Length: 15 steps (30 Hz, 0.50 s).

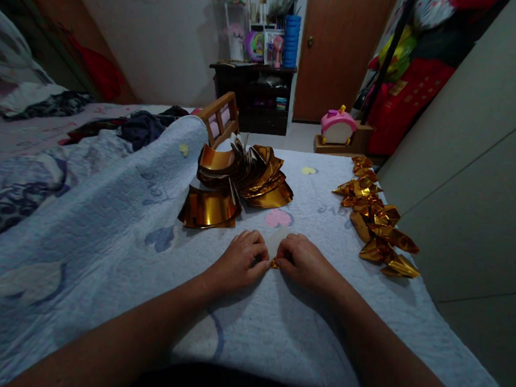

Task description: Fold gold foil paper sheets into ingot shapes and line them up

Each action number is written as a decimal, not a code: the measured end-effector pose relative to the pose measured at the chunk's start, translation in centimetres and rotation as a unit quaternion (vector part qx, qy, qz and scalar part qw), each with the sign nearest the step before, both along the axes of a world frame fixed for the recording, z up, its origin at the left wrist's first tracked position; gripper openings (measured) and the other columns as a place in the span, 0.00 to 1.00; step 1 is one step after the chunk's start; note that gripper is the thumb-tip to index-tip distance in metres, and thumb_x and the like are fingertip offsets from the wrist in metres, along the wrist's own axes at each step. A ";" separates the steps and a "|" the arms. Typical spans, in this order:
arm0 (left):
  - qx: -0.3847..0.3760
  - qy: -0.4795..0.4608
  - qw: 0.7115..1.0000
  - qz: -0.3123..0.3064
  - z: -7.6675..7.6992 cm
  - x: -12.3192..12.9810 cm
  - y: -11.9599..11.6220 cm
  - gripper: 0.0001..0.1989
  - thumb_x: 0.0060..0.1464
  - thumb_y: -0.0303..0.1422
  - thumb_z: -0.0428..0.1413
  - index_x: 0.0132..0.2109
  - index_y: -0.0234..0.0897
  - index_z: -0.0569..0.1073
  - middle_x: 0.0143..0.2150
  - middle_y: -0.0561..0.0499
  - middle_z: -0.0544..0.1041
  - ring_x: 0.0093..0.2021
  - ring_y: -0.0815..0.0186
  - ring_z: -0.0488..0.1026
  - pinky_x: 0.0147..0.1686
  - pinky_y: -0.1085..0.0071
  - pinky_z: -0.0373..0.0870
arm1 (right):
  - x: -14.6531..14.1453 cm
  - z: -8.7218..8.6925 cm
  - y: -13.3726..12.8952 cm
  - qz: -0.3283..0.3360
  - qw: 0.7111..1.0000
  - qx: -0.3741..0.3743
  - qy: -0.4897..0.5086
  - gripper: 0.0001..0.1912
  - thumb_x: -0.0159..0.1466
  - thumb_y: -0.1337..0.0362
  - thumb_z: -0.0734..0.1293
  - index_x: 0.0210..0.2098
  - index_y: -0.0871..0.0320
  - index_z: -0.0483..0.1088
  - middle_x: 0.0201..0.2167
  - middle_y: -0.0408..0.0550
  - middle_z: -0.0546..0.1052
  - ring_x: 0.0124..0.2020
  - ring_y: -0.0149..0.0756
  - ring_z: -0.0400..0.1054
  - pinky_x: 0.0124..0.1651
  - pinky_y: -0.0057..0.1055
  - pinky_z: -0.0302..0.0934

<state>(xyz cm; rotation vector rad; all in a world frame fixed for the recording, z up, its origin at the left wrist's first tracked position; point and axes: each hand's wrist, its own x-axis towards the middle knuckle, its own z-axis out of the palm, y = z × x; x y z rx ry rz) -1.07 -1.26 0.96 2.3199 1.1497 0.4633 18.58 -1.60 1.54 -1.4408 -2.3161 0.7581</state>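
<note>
Between my hands lies a small sheet of paper (277,238), pale on its upper face, with a bit of gold showing at its near edge. My left hand (243,261) pinches that edge from the left, fingers curled. From the right, my right hand (303,259) grips the same edge, thumb and fingers together. Beyond my left hand stands a fanned stack of gold foil sheets (211,207), curved and partly pale on the back. Several folded gold foil pieces (379,231) form a row at the right edge of the cloth.
The light blue quilted cloth (244,349) rises in a ridge at the left, beside bedding (14,196). A wooden chair back (219,118) stands behind the foil stack. Farther back are a dark cabinet (252,99) and a pink toy case (337,128). Pale panels border the right side.
</note>
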 end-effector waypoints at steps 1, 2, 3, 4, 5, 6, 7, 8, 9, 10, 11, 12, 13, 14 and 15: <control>0.003 0.001 1.000 0.001 -0.1 0.0 0.0 0.06 0.58 0.30 0.56 0.31 0.37 0.71 0.38 0.49 0.70 0.44 0.59 0.66 0.45 0.61 0.64 | 0.0 0.0 0.0 -0.002 1.000 0.002 -0.004 0.06 0.59 0.75 0.66 0.30 0.60 0.71 0.31 0.47 0.73 0.35 0.35 0.62 0.40 0.31 0.53; 0.006 0.003 1.000 0.003 -0.1 0.0 0.0 0.06 0.57 0.29 0.56 0.31 0.37 0.71 0.38 0.49 0.70 0.44 0.59 0.66 0.45 0.61 0.64 | 0.0 0.0 0.0 -0.002 1.000 0.005 -0.006 0.06 0.58 0.76 0.65 0.30 0.60 0.71 0.31 0.47 0.73 0.35 0.35 0.62 0.41 0.31 0.53; 0.010 0.004 1.000 0.004 -0.2 0.0 0.0 0.06 0.57 0.29 0.56 0.31 0.37 0.71 0.38 0.49 0.70 0.44 0.59 0.66 0.45 0.61 0.64 | -0.1 -0.1 0.0 0.000 1.000 0.007 -0.007 0.06 0.58 0.76 0.65 0.30 0.60 0.70 0.31 0.47 0.73 0.35 0.35 0.62 0.41 0.31 0.53; 0.013 0.006 1.000 0.004 -0.3 0.0 0.0 0.06 0.57 0.29 0.56 0.31 0.37 0.70 0.38 0.49 0.70 0.44 0.59 0.66 0.45 0.61 0.64 | -0.1 -0.1 0.0 0.001 1.000 0.008 -0.008 0.06 0.58 0.76 0.65 0.30 0.60 0.70 0.31 0.47 0.73 0.36 0.35 0.62 0.41 0.31 0.53; 0.015 0.007 1.000 0.005 -0.3 0.0 0.0 0.05 0.57 0.29 0.57 0.32 0.37 0.70 0.38 0.49 0.70 0.44 0.59 0.66 0.45 0.61 0.64 | -0.1 -0.1 0.0 0.002 1.000 0.010 -0.008 0.06 0.58 0.76 0.65 0.30 0.60 0.70 0.31 0.47 0.73 0.36 0.35 0.62 0.41 0.31 0.53; 0.017 0.008 1.000 0.005 -0.4 0.0 0.0 0.05 0.57 0.29 0.57 0.32 0.37 0.70 0.38 0.49 0.70 0.44 0.59 0.66 0.45 0.61 0.63 | -0.1 -0.1 0.0 0.002 1.000 0.012 -0.008 0.06 0.58 0.76 0.65 0.30 0.60 0.70 0.31 0.47 0.73 0.36 0.35 0.62 0.41 0.31 0.53; 0.017 0.010 1.000 0.005 -0.4 0.0 0.0 0.05 0.57 0.29 0.57 0.32 0.37 0.70 0.38 0.48 0.70 0.44 0.59 0.66 0.45 0.61 0.63 | -0.1 -0.2 0.0 0.002 1.000 0.014 -0.008 0.06 0.58 0.76 0.65 0.30 0.60 0.70 0.31 0.47 0.73 0.36 0.35 0.62 0.41 0.31 0.53; 0.016 0.011 1.000 0.004 -0.3 0.0 0.0 0.05 0.57 0.29 0.57 0.32 0.37 0.70 0.39 0.49 0.70 0.44 0.59 0.66 0.45 0.61 0.63 | -0.1 -0.2 0.0 0.002 1.000 0.017 -0.009 0.06 0.58 0.76 0.64 0.30 0.60 0.70 0.31 0.47 0.73 0.36 0.35 0.62 0.42 0.31 0.53; 0.014 0.012 1.000 0.004 -0.3 -0.1 0.0 0.05 0.57 0.29 0.56 0.32 0.37 0.70 0.39 0.49 0.70 0.44 0.59 0.66 0.45 0.61 0.63 | -0.2 -0.3 0.0 0.002 1.000 0.020 -0.011 0.07 0.59 0.76 0.64 0.29 0.60 0.70 0.31 0.47 0.73 0.36 0.35 0.62 0.42 0.31 0.53; 0.012 0.012 1.000 0.003 -0.3 -0.1 0.0 0.05 0.58 0.29 0.56 0.32 0.37 0.70 0.39 0.49 0.70 0.44 0.59 0.66 0.46 0.60 0.63 | -0.2 -0.4 0.0 0.002 1.000 0.021 -0.013 0.07 0.59 0.76 0.64 0.29 0.59 0.70 0.31 0.47 0.73 0.36 0.35 0.62 0.42 0.32 0.53; 0.011 0.013 1.000 0.002 -0.2 -0.1 0.0 0.05 0.58 0.30 0.56 0.32 0.37 0.70 0.39 0.49 0.70 0.44 0.59 0.66 0.46 0.60 0.64 | -0.2 -0.5 0.0 0.002 1.000 0.023 -0.017 0.07 0.59 0.75 0.64 0.29 0.59 0.70 0.31 0.48 0.73 0.36 0.35 0.62 0.42 0.32 0.53; 0.009 0.014 1.000 0.001 -0.2 0.0 -0.1 0.05 0.58 0.29 0.56 0.32 0.37 0.70 0.39 0.49 0.69 0.44 0.59 0.66 0.46 0.60 0.64 | -0.2 -0.5 0.0 0.002 0.999 0.024 -0.021 0.06 0.59 0.75 0.64 0.30 0.59 0.70 0.32 0.48 0.73 0.36 0.35 0.62 0.42 0.32 0.53; 0.008 0.015 1.000 0.001 -0.1 0.0 -0.1 0.05 0.58 0.29 0.56 0.32 0.37 0.70 0.39 0.49 0.69 0.44 0.59 0.66 0.46 0.60 0.64 | -0.2 -0.6 0.0 0.001 0.999 0.026 -0.024 0.06 0.60 0.75 0.64 0.30 0.59 0.70 0.32 0.48 0.74 0.36 0.36 0.62 0.42 0.32 0.53; 0.008 0.016 1.000 0.002 -0.1 0.0 -0.1 0.05 0.58 0.29 0.56 0.32 0.37 0.70 0.39 0.49 0.69 0.44 0.59 0.66 0.46 0.60 0.63 | -0.3 -0.7 0.0 -0.001 0.999 0.028 -0.027 0.06 0.60 0.74 0.64 0.30 0.59 0.71 0.32 0.48 0.74 0.36 0.36 0.62 0.42 0.32 0.53; 0.007 0.018 1.000 0.004 -0.1 0.0 -0.1 0.05 0.58 0.29 0.56 0.33 0.37 0.70 0.39 0.49 0.69 0.44 0.59 0.65 0.46 0.60 0.63 | -0.3 -0.7 0.0 -0.003 0.999 0.030 -0.030 0.06 0.60 0.74 0.64 0.31 0.59 0.71 0.32 0.48 0.74 0.37 0.36 0.63 0.42 0.32 0.53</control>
